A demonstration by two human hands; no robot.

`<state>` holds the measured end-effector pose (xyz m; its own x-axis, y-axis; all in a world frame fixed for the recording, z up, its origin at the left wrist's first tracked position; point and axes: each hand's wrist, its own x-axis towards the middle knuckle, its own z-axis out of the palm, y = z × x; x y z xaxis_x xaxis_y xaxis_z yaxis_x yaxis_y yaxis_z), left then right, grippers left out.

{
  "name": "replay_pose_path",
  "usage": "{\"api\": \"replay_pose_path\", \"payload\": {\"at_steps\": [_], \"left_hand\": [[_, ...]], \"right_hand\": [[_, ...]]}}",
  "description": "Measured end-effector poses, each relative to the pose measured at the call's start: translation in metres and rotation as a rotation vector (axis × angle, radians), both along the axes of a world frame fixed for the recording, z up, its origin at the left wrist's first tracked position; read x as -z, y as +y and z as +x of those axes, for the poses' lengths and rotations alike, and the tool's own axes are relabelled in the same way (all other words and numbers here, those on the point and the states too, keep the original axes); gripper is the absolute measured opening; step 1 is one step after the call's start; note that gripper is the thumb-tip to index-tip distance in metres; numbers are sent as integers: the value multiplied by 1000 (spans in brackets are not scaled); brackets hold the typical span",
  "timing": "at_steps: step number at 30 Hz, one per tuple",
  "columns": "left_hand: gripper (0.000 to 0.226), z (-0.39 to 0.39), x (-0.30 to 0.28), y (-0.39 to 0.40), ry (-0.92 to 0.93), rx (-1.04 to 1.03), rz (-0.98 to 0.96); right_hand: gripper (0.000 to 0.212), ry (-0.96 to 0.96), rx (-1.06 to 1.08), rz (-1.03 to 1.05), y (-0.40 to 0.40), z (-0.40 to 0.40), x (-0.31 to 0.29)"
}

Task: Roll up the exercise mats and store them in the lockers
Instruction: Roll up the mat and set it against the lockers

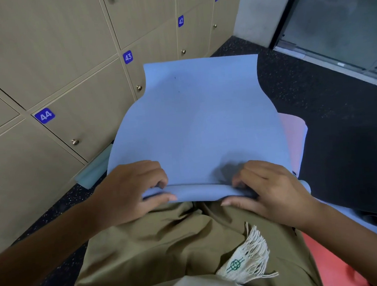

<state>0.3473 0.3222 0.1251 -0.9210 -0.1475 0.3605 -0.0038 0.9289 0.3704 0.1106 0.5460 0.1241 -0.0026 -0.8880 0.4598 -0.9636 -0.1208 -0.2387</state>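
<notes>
A light blue exercise mat (pixel 199 124) lies stretched out on the floor ahead of me, its far end near the lockers. Its near edge is curled into a thin roll (pixel 197 192) just in front of my knees. My left hand (pixel 130 189) grips the left part of that roll, fingers curled over the top and thumb underneath. My right hand (pixel 264 186) grips the right part the same way. Beige lockers (pixel 70 68) with blue number plates 41 to 44 fill the wall on the left, all doors closed.
A pink mat (pixel 293 131) peeks out under the blue one on the right. A pale green mat edge (pixel 93 171) shows at the left by the lockers. A rolled black mat (pixel 375 219) and a red mat (pixel 338 264) lie at lower right. Glass door at far right.
</notes>
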Motion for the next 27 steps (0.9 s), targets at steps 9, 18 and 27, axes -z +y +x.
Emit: {"api": "replay_pose_path", "payload": {"at_steps": [9,18,27], "left_hand": [[52,4,-2,10,-11,-79,-340],[50,-10,3,3,-39,-173,-82],[16,-30,-17,-16,-128,-175,312]], "right_hand": [[47,174,200,-104,0,14,6],[40,-366,324,112,-10,-3,-6],[33,-677,348,276,-37,-26,-18]]}}
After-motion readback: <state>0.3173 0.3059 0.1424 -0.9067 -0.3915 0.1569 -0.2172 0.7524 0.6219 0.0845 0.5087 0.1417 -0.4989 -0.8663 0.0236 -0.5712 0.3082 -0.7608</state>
